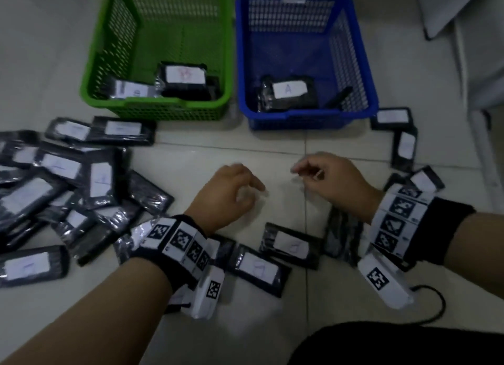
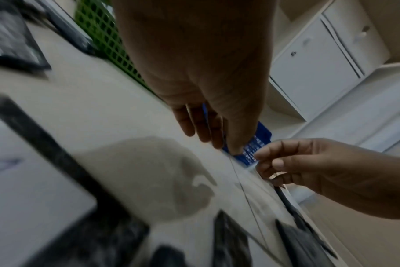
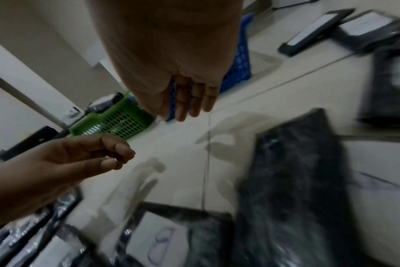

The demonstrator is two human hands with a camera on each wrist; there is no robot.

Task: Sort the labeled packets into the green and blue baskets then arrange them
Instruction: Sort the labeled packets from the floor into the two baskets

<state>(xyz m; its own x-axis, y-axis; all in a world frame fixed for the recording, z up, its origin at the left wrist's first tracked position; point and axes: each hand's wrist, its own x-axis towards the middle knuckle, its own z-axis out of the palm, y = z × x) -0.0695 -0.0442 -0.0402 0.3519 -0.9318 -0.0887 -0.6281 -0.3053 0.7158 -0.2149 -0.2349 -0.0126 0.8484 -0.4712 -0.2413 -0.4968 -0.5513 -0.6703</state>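
Note:
The green basket (image 1: 109, 37) stands at the back left and holds a black packet labeled B (image 1: 185, 75) and a second packet (image 1: 133, 91). Beside it, the blue basket (image 1: 351, 51) holds a packet labeled A (image 1: 288, 90). A big pile of black labeled packets (image 1: 62, 179) lies on the floor at the left. My left hand (image 1: 251, 192) and right hand (image 1: 305, 173) hover over bare floor in front of the baskets, fingers loosely curled, holding nothing. Two labeled packets (image 1: 293, 246) (image 1: 259, 267) lie just behind my wrists. In the wrist views both hands (image 2: 206, 126) (image 3: 187, 101) are empty.
More packets (image 1: 392, 117) (image 1: 406, 146) lie to the right of the blue basket. A dark packet (image 1: 343, 233) lies partly under my right wrist. White cabinet fronts (image 2: 320, 59) stand at the right. A black cable (image 1: 436, 304) loops near my right forearm.

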